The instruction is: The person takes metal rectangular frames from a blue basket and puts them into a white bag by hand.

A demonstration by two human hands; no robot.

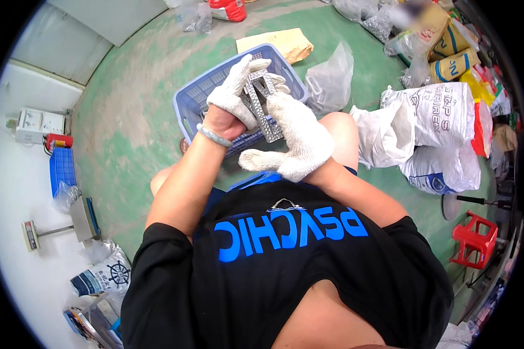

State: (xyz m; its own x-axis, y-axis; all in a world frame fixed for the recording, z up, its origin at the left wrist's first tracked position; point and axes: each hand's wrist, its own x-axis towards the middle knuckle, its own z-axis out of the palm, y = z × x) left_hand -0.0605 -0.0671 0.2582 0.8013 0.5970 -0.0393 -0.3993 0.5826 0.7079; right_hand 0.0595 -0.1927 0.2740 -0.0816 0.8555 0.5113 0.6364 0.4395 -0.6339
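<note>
over basket (195, 87): metal strips (268, 124) between left hand (232, 95) (grasping) and right hand (303, 136) (grip unclear)

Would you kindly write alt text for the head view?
A gloved left hand grips silvery strips over a blue basket, with the gloved right hand beside them. White sacks and a red stool are at right.

The left hand (237, 96) and the right hand (305, 139) wear one white glove each, over one blue basket (182, 110); the metal strips (272, 131) they hold overlap too much to count. On the floor (122, 122), one tan package (288, 42) and one clear plastic bag (332, 78) lie near the basket, with three white sacks (439, 113) and one red stool (474, 238) toward the right edge. Bags piled in the far right corner (445, 43) cannot be counted surely.
</note>
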